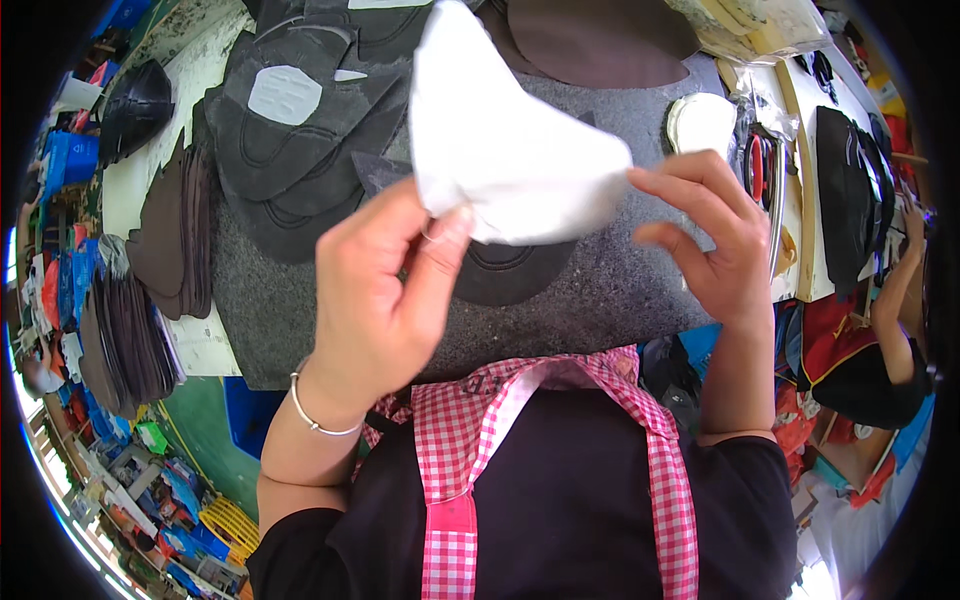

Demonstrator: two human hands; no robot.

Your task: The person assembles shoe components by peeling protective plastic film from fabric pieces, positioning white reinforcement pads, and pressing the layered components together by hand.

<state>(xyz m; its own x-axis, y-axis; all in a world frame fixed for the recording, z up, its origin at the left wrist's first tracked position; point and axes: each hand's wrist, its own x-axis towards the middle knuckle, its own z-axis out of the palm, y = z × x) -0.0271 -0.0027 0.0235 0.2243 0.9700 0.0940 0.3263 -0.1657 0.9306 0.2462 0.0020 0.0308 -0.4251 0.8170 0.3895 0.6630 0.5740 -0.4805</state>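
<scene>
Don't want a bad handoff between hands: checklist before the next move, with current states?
1. Left hand grips the white piece: ok, pinched at its lower left edge.
2. Right hand grips it too: not ok, thumb and index finger are spread apart near its right corner.
3. White piece steady: cannot tell, its lower right edge is blurred.
4. Black pieces laid out singly: not ok, they overlap on the grey work surface.
5. Both hands in view: ok.
</scene>
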